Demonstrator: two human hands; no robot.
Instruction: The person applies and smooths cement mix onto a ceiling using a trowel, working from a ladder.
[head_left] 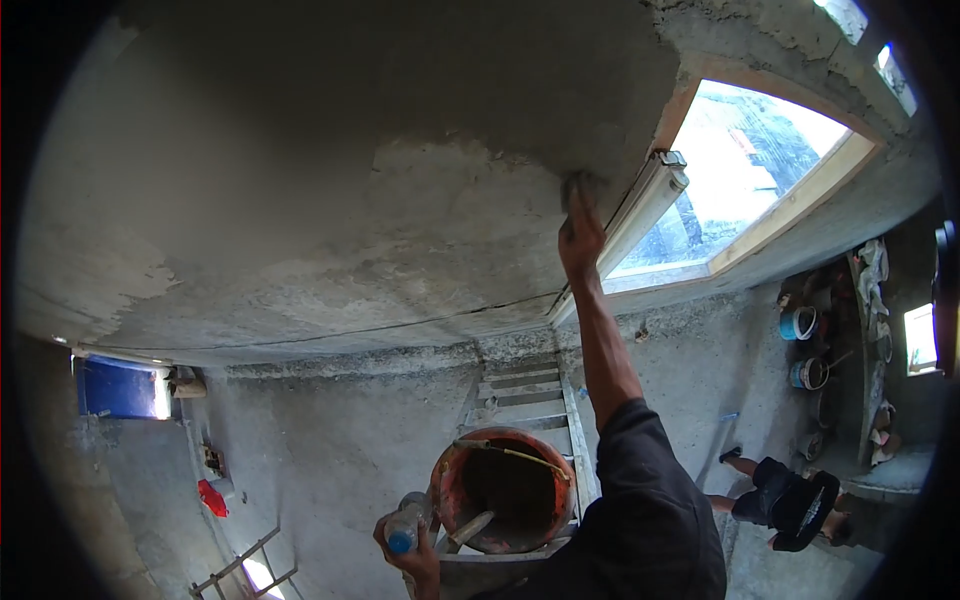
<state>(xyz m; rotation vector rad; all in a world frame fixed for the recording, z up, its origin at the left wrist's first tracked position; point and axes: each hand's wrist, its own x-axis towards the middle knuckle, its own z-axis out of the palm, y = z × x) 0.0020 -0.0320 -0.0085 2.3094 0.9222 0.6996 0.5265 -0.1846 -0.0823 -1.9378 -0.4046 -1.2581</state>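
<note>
My right hand (580, 240) is stretched up to the grey plastered wall (450, 220), its fingers closed on a small dark thing (577, 187) pressed to the surface; I cannot make out its kind. Below, my left hand (425, 565) grips a clear plastic bottle (408, 515) with a blue cap, the cap end facing me. Right beside the bottle is a red-orange bucket (445, 480), where a tool with a pale wooden handle (473, 527) leans. A ladder (583, 450) stands under and behind the bucket.
A window frame (860, 155) with a pale straight bar (640, 212) along its edge is right of my hand. A person (790, 505) in dark clothes stands on the floor at lower right, near several buckets (798, 323). A red item (212, 497) lies at left.
</note>
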